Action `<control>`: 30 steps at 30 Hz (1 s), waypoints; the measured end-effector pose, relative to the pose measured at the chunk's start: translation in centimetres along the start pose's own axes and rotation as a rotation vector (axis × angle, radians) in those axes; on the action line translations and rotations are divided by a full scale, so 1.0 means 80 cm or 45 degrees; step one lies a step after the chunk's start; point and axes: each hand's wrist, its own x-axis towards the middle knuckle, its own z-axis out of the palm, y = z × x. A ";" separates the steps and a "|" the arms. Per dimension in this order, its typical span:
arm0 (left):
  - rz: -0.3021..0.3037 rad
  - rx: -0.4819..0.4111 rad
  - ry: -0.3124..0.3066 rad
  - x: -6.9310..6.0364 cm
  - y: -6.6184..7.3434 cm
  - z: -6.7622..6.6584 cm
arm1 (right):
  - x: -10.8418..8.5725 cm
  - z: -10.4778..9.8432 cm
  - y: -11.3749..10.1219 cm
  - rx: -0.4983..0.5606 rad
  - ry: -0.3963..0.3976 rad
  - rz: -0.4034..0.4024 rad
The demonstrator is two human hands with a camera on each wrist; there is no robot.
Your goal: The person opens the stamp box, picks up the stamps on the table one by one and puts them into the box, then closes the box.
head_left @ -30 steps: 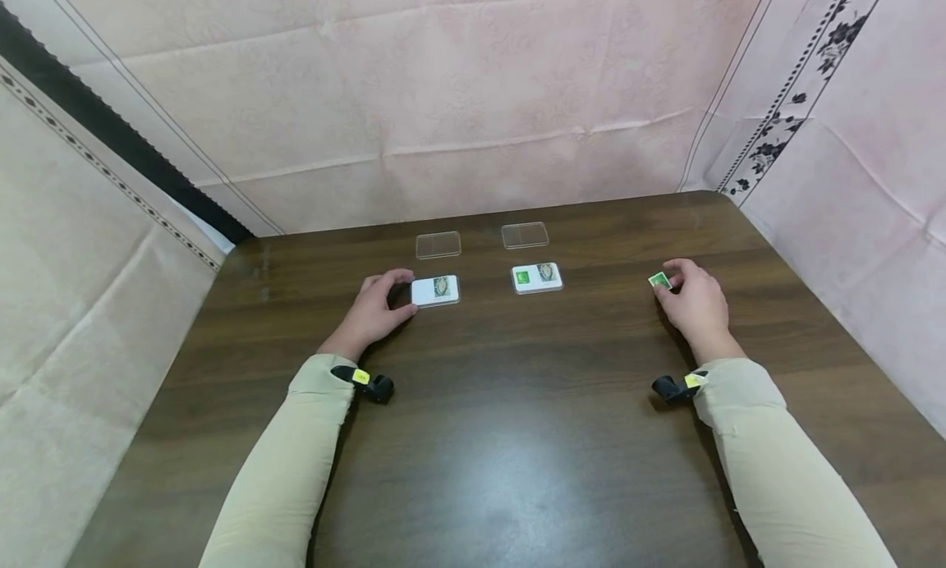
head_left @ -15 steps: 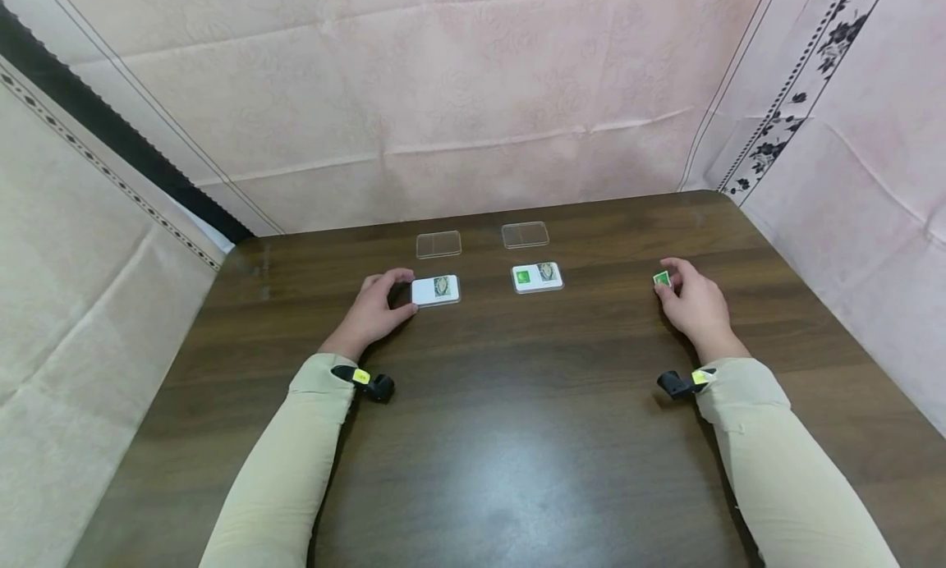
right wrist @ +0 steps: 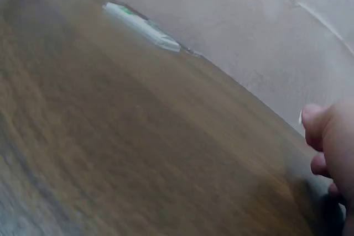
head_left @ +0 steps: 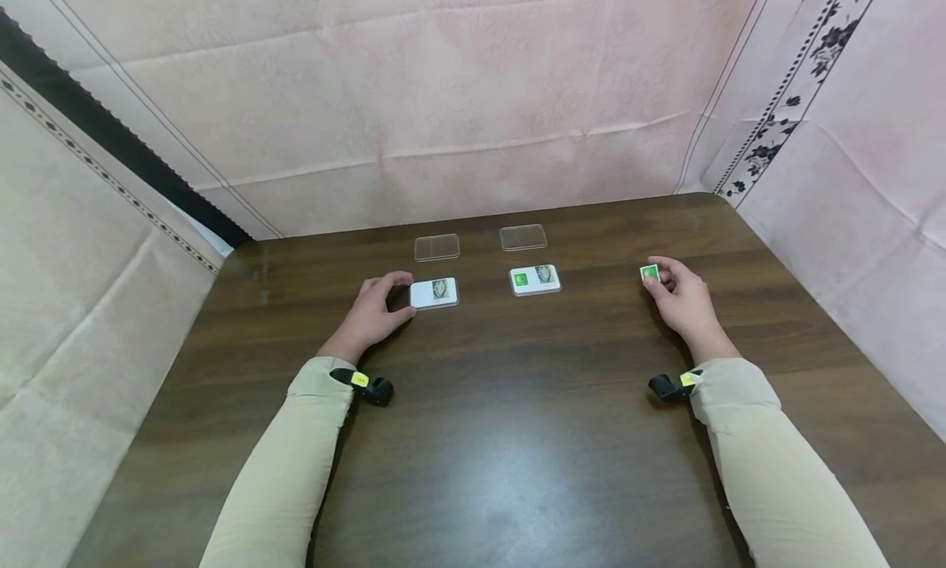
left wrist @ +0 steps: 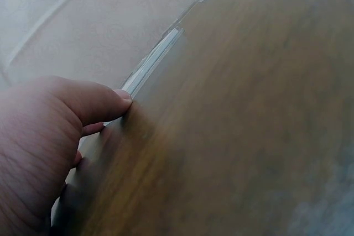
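Note:
The left hand [head_left: 372,316] holds the left end of a white case [head_left: 434,293] between thumb and fingers; a small dark picture shows on the case's right half. In the left wrist view the thumb of the left hand [left wrist: 55,136] presses the edge of the white case [left wrist: 152,62]. Well to the right, the right hand [head_left: 686,304] pinches a small green-and-white square piece [head_left: 649,272] above the table. A second white case [head_left: 535,280], with a green square and a dark picture, lies between the hands, touched by neither. The right hand [right wrist: 337,147] mostly hides its piece in the right wrist view.
Two transparent lids or trays, left [head_left: 437,247] and right [head_left: 523,237], lie behind the white cases near the table's far edge. The brown wooden table [head_left: 488,437] meets hanging pale cloth [head_left: 473,100] at the back and sides.
The right hand has moved slightly left with the green piece, which is turned more face-on to the head view. The left hand has stayed on its case.

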 end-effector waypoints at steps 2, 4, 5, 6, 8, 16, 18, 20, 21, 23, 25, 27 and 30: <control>0.002 0.002 0.002 0.000 -0.001 0.000 | 0.002 0.004 -0.002 0.053 0.020 -0.007; 0.004 0.005 0.002 -0.001 -0.001 -0.001 | 0.002 0.009 -0.006 0.099 0.026 -0.004; 0.003 0.006 0.001 -0.001 -0.001 -0.001 | 0.002 0.011 -0.009 0.126 0.025 -0.001; 0.001 0.006 0.000 -0.001 -0.001 -0.002 | 0.002 0.013 -0.011 0.149 0.019 0.002; -0.004 0.009 -0.002 -0.002 0.000 -0.002 | 0.003 0.018 -0.017 0.184 0.006 0.013; 0.006 0.004 0.005 0.000 -0.001 -0.002 | 0.007 0.042 -0.038 0.291 -0.049 0.035; 0.012 0.005 0.003 -0.001 -0.001 -0.001 | 0.007 0.048 -0.042 0.313 -0.058 0.039; 0.017 0.006 0.003 0.000 -0.001 -0.001 | 0.008 0.054 -0.047 0.336 -0.062 0.033; 0.019 0.006 0.003 0.000 -0.001 -0.001 | 0.008 0.057 -0.049 0.342 -0.063 0.030; 0.020 0.005 0.003 0.000 -0.001 0.000 | 0.008 0.063 -0.055 0.360 -0.063 0.021; 0.019 0.004 0.005 0.000 -0.001 0.000 | 0.008 0.069 -0.060 0.378 -0.064 0.017; 0.018 0.002 0.004 0.000 0.000 0.000 | 0.008 0.074 -0.065 0.392 -0.069 0.015; 0.015 0.002 0.001 -0.002 0.001 -0.001 | 0.007 0.082 -0.073 0.404 -0.084 0.012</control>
